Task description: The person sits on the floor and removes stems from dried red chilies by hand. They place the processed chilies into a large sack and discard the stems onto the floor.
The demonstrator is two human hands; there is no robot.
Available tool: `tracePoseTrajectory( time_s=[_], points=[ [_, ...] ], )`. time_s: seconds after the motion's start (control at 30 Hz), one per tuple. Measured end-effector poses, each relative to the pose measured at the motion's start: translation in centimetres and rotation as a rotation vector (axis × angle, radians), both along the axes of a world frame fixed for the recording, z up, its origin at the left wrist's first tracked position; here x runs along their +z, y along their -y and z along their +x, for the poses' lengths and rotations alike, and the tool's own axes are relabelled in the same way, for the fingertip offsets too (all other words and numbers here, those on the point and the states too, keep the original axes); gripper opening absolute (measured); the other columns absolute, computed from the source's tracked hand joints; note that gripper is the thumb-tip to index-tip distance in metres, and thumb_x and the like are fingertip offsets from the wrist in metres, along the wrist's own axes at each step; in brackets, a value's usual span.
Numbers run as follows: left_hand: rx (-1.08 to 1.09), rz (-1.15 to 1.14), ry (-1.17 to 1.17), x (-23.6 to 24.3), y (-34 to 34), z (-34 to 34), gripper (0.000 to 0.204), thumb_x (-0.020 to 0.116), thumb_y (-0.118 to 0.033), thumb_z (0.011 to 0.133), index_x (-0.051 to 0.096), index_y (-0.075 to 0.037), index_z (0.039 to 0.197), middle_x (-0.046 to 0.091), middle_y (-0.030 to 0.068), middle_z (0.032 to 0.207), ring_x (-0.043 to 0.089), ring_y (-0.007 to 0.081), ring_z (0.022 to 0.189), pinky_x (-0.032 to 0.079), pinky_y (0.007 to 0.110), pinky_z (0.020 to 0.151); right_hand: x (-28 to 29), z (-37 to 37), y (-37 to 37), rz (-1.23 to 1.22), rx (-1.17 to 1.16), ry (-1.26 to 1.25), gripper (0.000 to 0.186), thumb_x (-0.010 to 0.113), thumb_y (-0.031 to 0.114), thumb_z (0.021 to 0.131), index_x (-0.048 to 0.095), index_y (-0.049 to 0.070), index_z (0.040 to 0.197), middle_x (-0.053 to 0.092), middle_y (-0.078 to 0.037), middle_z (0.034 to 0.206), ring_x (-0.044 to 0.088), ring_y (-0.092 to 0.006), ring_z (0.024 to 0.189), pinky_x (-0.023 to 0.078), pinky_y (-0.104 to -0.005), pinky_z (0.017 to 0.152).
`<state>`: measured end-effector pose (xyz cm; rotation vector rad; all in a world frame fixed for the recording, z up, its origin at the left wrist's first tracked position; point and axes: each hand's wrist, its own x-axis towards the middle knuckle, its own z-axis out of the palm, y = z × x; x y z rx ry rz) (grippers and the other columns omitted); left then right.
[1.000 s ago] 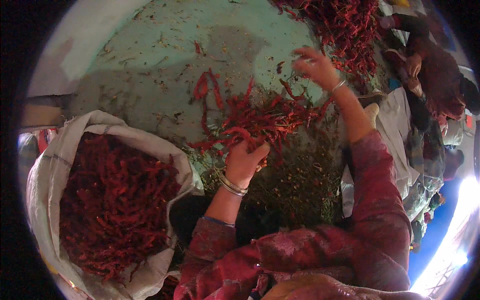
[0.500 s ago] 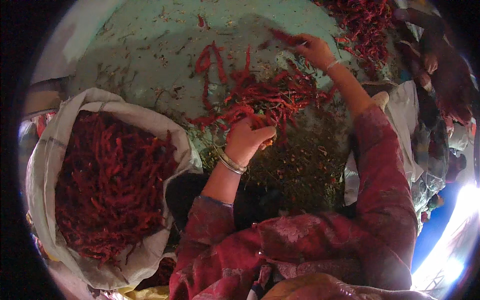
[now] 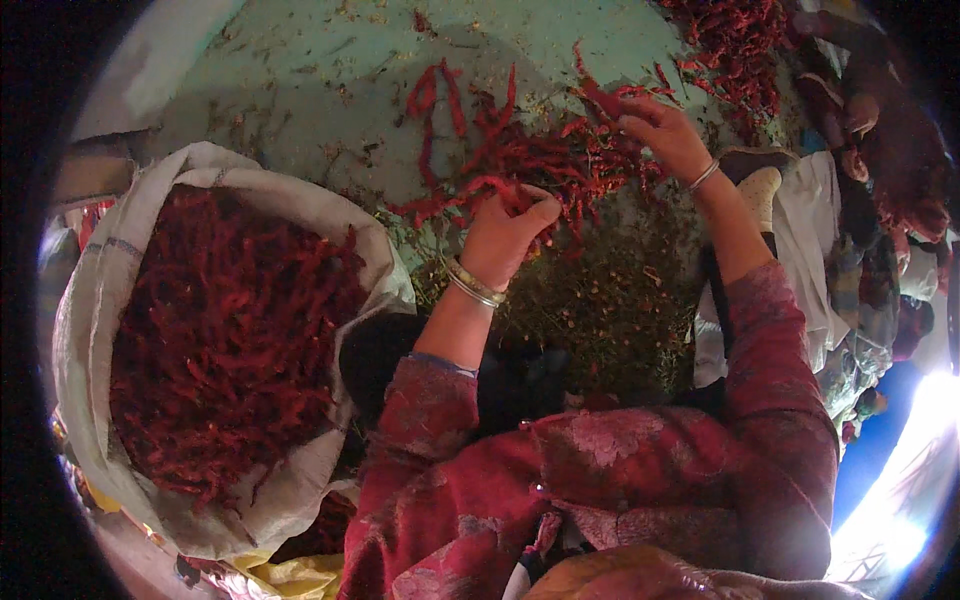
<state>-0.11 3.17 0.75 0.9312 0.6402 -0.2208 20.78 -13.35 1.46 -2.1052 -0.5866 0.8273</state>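
Note:
Dried red chili peppers (image 3: pixel 560 160) lie in a loose heap on the greenish floor ahead of me. At the heap's near left edge my left hand (image 3: pixel 508 232) is closed around some chili peppers (image 3: pixel 490 186), whose red ends stick out past the fingers. My right hand (image 3: pixel 665 138), farther out over the right side of the heap, pinches a dried chili pepper (image 3: pixel 598 97) between thumb and fingers. Its lower end meets the heap in the picture, and I cannot tell whether it touches.
A white woven sack (image 3: pixel 75 330) full of chili peppers stands at my left. Stems and seeds (image 3: pixel 600 310) cover the floor before me. Another chili pile (image 3: pixel 730 60) lies at the far right, near another person's hands (image 3: pixel 855 120). A pale sock-covered foot (image 3: pixel 762 195) shows at right.
My right hand has come back nearer to me and slightly right, with its chili pepper now over the heap. The left hand has shifted slightly up and right, still closed.

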Motion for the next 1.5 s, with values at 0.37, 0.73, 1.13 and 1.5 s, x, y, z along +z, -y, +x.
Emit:
tracePoseTrajectory(
  time_s=[0.37,0.73,1.13,1.5],
  points=[
    [0.103,0.103,0.109,1.6,1.8,-0.3,0.017,0.062,-0.016,0.078,0.058,-0.008,0.093,0.054,-0.0029,0.068,0.042,0.0055,0.050,0.033,0.023,0.043,4.1,-13.5,0.1,0.145,-0.039,0.115,0.029,0.061,0.020,0.075,0.061,0.005,0.099,0.064,-0.014,0.087,0.061,-0.0233,0.081,0.047,-0.0335,0.075],
    [0.152,-0.159,0.216,7.2,5.0,-10.1,0.012,0.058,-0.014,0.082,0.057,-0.003,0.087,0.058,0.0056,0.072,0.050,0.0114,0.055,0.038,0.026,0.048,7.6,-21.5,4.9,0.542,-0.510,-0.285,0.021,0.056,0.016,0.084,0.059,0.000,0.097,0.061,-0.005,0.080,0.055,-0.0092,0.071,0.046,-0.0250,0.066],
    [-0.299,-0.395,0.199,15.9,9.7,-18.6,0.024,0.048,-0.025,0.086,0.053,-0.002,0.082,0.049,0.0052,0.058,0.041,0.0111,0.043,0.028,0.023,0.039,17.1,-31.2,9.7,0.399,0.068,0.400,0.020,0.057,0.014,0.080,0.055,0.005,0.097,0.060,-0.014,0.086,0.060,-0.0321,0.077,0.048,-0.0357,0.065],
    [-0.160,-0.200,0.189,19.5,14.5,-21.2,0.021,0.049,-0.026,0.087,0.052,-0.006,0.081,0.049,0.0011,0.062,0.039,0.0081,0.045,0.031,0.020,0.041,16.7,-34.1,14.8,0.465,-0.149,0.215,0.019,0.058,0.011,0.079,0.061,0.001,0.095,0.062,-0.016,0.082,0.061,-0.0273,0.076,0.048,-0.0328,0.068]
  ],
)
